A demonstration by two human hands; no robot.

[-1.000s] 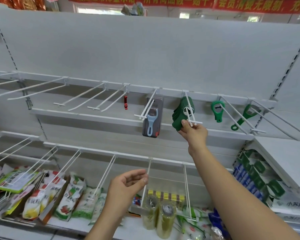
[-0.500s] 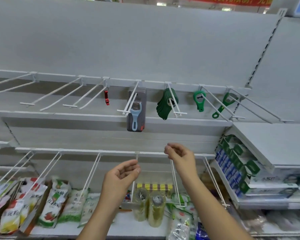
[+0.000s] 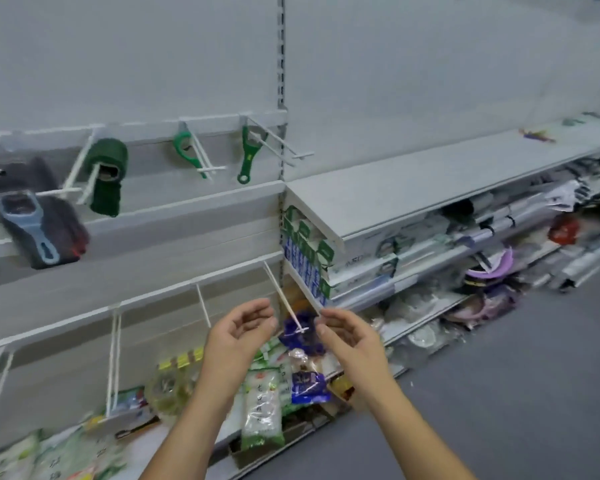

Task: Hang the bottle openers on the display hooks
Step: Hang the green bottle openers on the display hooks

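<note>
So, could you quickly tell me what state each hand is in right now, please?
Left hand: open, fingers loosely curled, holding nothing.
Right hand: open, loosely curled, holding nothing.

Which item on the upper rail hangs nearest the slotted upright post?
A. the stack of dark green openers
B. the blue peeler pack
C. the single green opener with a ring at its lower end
C: the ringed green opener hangs just left of the post; the others hang farther left.
</note>
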